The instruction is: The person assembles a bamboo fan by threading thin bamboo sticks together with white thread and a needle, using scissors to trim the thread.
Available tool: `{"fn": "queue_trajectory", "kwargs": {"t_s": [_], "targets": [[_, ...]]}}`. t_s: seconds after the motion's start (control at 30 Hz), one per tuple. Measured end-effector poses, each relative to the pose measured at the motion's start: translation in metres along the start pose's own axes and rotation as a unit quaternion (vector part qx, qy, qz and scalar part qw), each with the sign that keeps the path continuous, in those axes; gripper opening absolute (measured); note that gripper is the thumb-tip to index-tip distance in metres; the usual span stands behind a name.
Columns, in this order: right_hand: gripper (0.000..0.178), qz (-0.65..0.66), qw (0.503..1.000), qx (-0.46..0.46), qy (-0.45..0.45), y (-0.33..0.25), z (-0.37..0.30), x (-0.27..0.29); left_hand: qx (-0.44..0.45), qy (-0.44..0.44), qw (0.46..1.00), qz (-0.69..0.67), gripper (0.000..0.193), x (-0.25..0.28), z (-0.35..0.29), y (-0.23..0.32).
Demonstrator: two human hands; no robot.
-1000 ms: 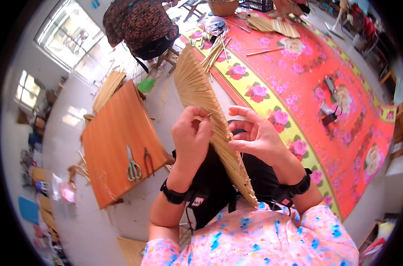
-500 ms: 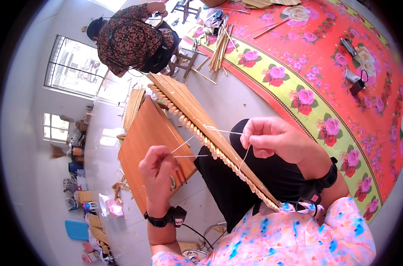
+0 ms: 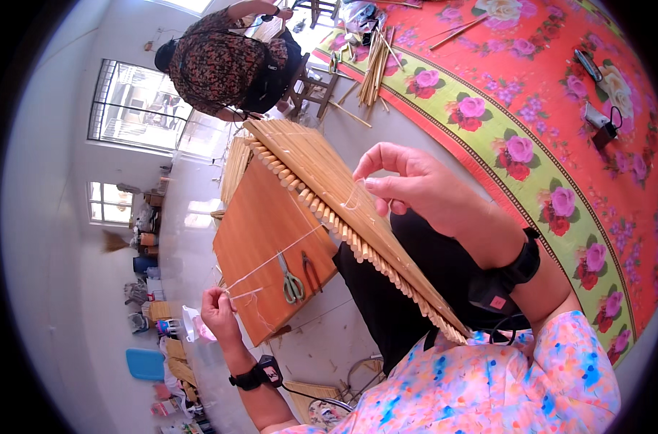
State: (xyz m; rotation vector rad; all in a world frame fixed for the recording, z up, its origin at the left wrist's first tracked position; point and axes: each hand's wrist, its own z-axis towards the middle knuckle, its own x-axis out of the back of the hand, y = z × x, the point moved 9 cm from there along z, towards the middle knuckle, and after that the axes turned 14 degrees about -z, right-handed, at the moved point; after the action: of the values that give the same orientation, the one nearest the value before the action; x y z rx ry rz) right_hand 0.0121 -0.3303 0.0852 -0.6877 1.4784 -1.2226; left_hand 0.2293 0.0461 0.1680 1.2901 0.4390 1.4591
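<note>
Across my lap lies a slatted panel of bamboo sticks [image 3: 329,184], bound side by side with white string. My left hand [image 3: 220,309] is out beyond its left edge, pinching the white string [image 3: 274,262], which runs taut back to the panel. A short loose tail hangs beside those fingers. Above the panel's upper face, my right hand [image 3: 419,184] has thumb and forefinger closed on a thin string loop that reaches down to the slats. Scissors with green handles [image 3: 293,287] and dark-handled pliers [image 3: 311,271] rest on a brown wooden board [image 3: 260,217] left of the panel.
A red floral cloth [image 3: 517,87] covers the right side, with bamboo sticks [image 3: 376,69] at its edge. Another person [image 3: 217,65] sits at the upper left by a stool [image 3: 316,87]. A blue tray [image 3: 146,363] and household items line the left wall.
My left hand has drawn away from the panel, down and to the left, pulling its string long. My right hand has shifted left and up, closer over the slats. The scissors have come into fuller view.
</note>
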Motion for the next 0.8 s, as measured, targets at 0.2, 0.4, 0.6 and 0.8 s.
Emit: {"fn": "queue_trajectory", "kwargs": {"t_s": [0.2,0.4,0.6,0.8], "targets": [[0.043,-0.17,0.981,0.039,0.087,0.001,-0.017,-0.003,0.038,0.086,0.993,0.07,0.012,0.097,-0.007,-0.08],[0.061,-0.281,0.938,0.16,0.122,-0.011,-0.038,-0.031,0.06,0.098,0.988,0.104,0.012,0.103,-0.016,-0.082],[0.053,-0.268,0.925,0.19,0.192,-0.009,-0.049,-0.043,0.086,0.094,0.99,0.056,0.013,0.106,-0.018,-0.081],[0.049,-0.319,0.902,0.208,0.203,-0.011,-0.052,-0.047,0.147,0.108,0.983,0.017,0.014,0.116,-0.016,-0.106]]}}
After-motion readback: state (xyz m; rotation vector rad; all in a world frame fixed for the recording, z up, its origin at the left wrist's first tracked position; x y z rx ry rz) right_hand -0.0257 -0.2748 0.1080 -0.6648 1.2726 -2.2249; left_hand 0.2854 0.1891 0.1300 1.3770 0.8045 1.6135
